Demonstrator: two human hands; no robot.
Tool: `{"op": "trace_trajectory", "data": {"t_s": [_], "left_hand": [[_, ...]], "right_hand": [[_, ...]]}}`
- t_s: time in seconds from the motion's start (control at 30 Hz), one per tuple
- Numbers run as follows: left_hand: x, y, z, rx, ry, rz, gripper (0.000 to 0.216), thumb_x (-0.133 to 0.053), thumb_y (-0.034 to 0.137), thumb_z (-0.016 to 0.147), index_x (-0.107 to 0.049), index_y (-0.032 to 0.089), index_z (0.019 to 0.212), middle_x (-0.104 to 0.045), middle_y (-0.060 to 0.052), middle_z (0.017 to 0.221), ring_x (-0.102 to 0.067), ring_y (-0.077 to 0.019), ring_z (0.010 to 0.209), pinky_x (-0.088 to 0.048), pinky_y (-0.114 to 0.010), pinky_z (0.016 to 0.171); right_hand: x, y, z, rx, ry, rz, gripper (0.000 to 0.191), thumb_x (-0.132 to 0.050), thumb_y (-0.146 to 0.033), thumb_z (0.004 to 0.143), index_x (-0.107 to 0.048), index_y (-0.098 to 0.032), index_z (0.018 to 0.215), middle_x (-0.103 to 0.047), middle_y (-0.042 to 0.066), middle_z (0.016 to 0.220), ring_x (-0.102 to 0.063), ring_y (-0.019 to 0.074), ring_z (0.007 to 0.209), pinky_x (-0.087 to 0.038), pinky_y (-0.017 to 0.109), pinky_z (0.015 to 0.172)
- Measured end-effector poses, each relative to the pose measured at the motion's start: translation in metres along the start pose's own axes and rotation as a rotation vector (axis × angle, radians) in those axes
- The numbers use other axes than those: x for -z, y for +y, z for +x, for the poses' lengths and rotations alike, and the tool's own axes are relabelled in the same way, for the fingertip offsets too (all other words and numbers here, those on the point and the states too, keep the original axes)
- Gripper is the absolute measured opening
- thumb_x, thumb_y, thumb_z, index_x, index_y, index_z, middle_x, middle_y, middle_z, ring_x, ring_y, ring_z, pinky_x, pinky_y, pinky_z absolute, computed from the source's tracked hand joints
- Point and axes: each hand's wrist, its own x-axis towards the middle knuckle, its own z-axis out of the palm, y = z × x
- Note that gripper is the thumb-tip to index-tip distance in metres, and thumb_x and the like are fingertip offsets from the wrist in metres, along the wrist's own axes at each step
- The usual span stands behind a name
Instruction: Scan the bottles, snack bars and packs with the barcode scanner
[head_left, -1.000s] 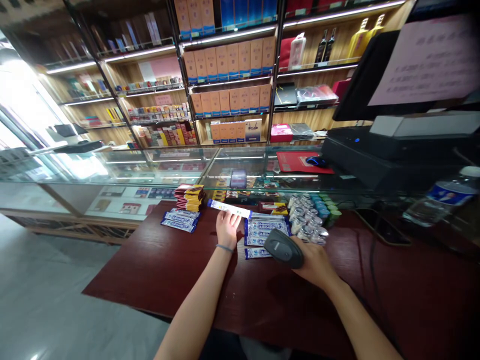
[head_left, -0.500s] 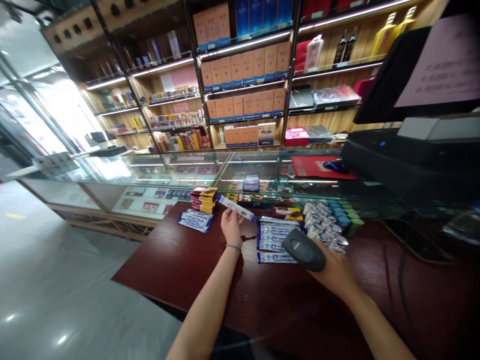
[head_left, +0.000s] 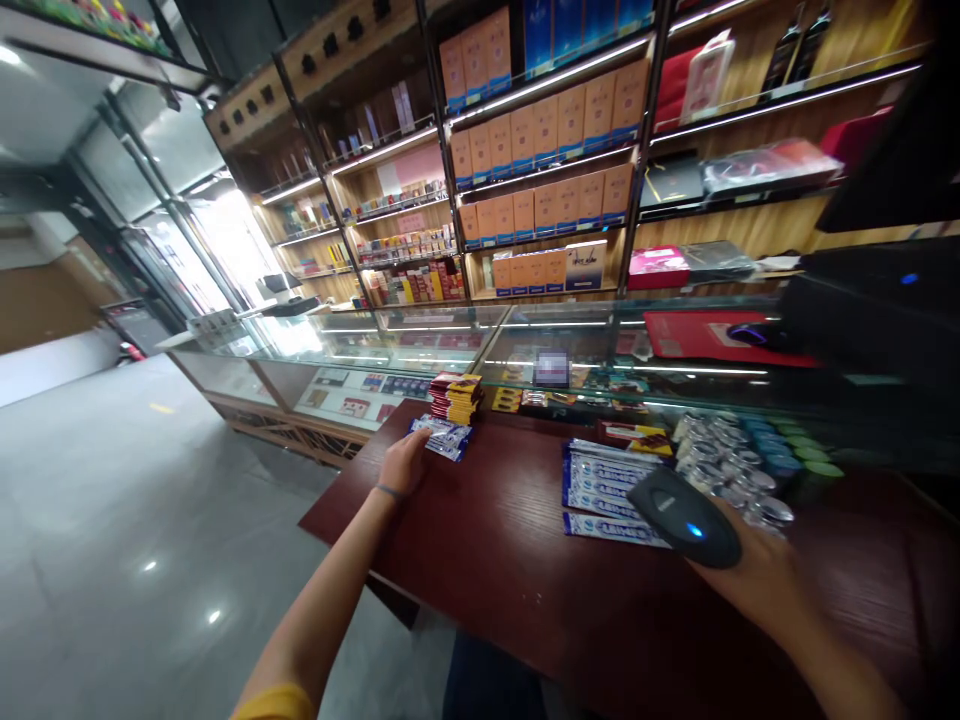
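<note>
My left hand reaches to the table's left side, its closed fingers on the edge of a small pile of blue-and-white snack packets. Behind that pile stands a stack of red-and-yellow packets. My right hand is wrapped round a dark barcode scanner, which has a blue light lit on top. Beneath and left of the scanner's head lie more long blue-and-white snack packets in a row, one of them set slightly apart at the front.
Several silver-topped cans and green-topped cans stand on the dark red table, right of the packets. A glass display counter runs behind. A red mat with a mouse lies on the glass.
My left hand has moved left and down with a packet, from mid-table to the small pile. The scanner's blue light now shows. The view has turned left.
</note>
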Motion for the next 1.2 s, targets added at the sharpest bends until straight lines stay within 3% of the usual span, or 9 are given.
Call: {"op": "trace_trajectory", "data": {"t_s": [0.1, 0.2, 0.57, 0.73, 0.87, 1.03, 1.2], "left_hand": [[0.006, -0.029, -0.003, -0.121, -0.137, 0.111, 0.037, -0.051, 0.013, 0.096, -0.073, 0.024, 0.124, -0.075, -0.008, 0.131, -0.070, -0.0234, 0.123, -0.056, -0.037, 0.107], [0.004, -0.041, 0.001, -0.140, -0.183, 0.169, 0.035, -0.051, 0.016, 0.098, -0.073, 0.024, 0.125, -0.074, -0.010, 0.131, -0.069, -0.0239, 0.125, -0.055, -0.039, 0.110], [-0.020, -0.040, 0.018, -0.098, -0.223, 0.131, 0.036, -0.053, 0.015, 0.098, -0.075, 0.026, 0.123, -0.074, -0.008, 0.134, -0.069, -0.0215, 0.125, -0.053, -0.037, 0.112], [-0.019, -0.041, 0.014, -0.124, -0.280, 0.072, 0.036, -0.052, 0.031, 0.101, -0.073, 0.023, 0.130, -0.072, -0.009, 0.136, -0.063, -0.0247, 0.135, -0.046, -0.045, 0.119], [-0.014, -0.036, 0.011, -0.095, -0.295, 0.059, 0.040, -0.053, 0.039, 0.101, -0.073, 0.021, 0.130, -0.071, -0.010, 0.137, -0.060, -0.0262, 0.138, -0.044, -0.047, 0.121], [-0.011, -0.021, 0.010, -0.066, -0.228, 0.014, 0.041, -0.053, 0.043, 0.099, -0.072, 0.023, 0.129, -0.068, -0.011, 0.143, -0.063, -0.0265, 0.134, -0.049, -0.045, 0.117], [-0.024, 0.019, 0.020, -0.131, -0.161, -0.106, 0.042, -0.051, 0.045, 0.100, -0.070, 0.024, 0.132, -0.066, -0.011, 0.143, -0.062, -0.0281, 0.135, -0.048, -0.047, 0.118]], "right_hand": [[0.001, -0.002, 0.000, 0.000, 0.021, -0.012, 0.048, -0.058, -0.041, 0.085, -0.055, -0.028, 0.131, -0.076, 0.007, 0.083, -0.075, 0.0373, 0.073, -0.055, 0.043, 0.064], [0.001, -0.001, -0.001, 0.007, 0.035, -0.010, 0.047, -0.057, -0.040, 0.086, -0.055, -0.029, 0.132, -0.076, 0.007, 0.081, -0.075, 0.0371, 0.072, -0.055, 0.043, 0.063], [-0.004, 0.020, -0.001, 0.068, -0.030, 0.016, 0.052, -0.065, -0.038, 0.082, -0.060, -0.026, 0.133, -0.079, 0.007, 0.083, -0.077, 0.0354, 0.071, -0.058, 0.039, 0.057], [-0.004, 0.024, -0.002, 0.049, -0.044, 0.068, 0.052, -0.067, -0.035, 0.083, -0.058, -0.030, 0.134, -0.079, 0.010, 0.087, -0.077, 0.0381, 0.073, -0.058, 0.043, 0.058], [-0.004, 0.015, -0.003, 0.001, -0.034, 0.074, 0.053, -0.065, -0.035, 0.083, -0.056, -0.031, 0.135, -0.077, 0.009, 0.084, -0.076, 0.0384, 0.073, -0.058, 0.045, 0.061], [-0.003, 0.003, -0.002, -0.057, 0.052, 0.065, 0.047, -0.063, -0.033, 0.083, -0.060, -0.028, 0.130, -0.078, 0.012, 0.089, -0.076, 0.0377, 0.078, -0.057, 0.045, 0.067], [0.009, -0.004, 0.006, -0.067, 0.021, 0.061, 0.049, -0.066, -0.036, 0.081, -0.062, -0.022, 0.128, -0.079, 0.009, 0.084, -0.077, 0.0329, 0.074, -0.057, 0.038, 0.064]]}}
